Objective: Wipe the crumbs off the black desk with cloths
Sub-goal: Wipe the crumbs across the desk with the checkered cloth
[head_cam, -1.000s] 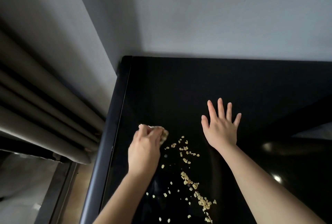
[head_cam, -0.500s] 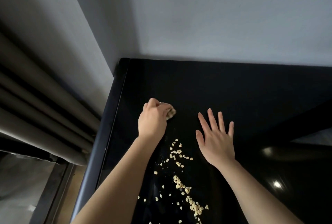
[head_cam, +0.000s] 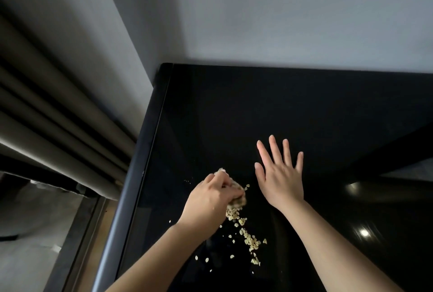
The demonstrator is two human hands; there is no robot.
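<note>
The desk (head_cam: pixel 234 108) under your fingers is glossy black and smooth as glass. Beyond the fingertips of your right hand (head_cam: pixel 281 179) it keeps an even dark sheen, and out past the little finger it throws back bright glints. Its rounded edge (head_cam: pixel 138 174), to the outside of your left hand (head_cam: pixel 208 200), has a duller satin shine. The cloth (head_cam: pixel 237 199) bunched in your left fingers looks soft and matt, pale, with a faint woven texture. The crumbs (head_cam: pixel 251 242) trailing back from those fingers are dry, pale, matt flakes. Far beyond your fingertips the wall (head_cam: pixel 281 10) is smooth matt paint. Left of your left hand, the curtain (head_cam: pixel 46 94) hangs in thick matt fabric folds.
</note>
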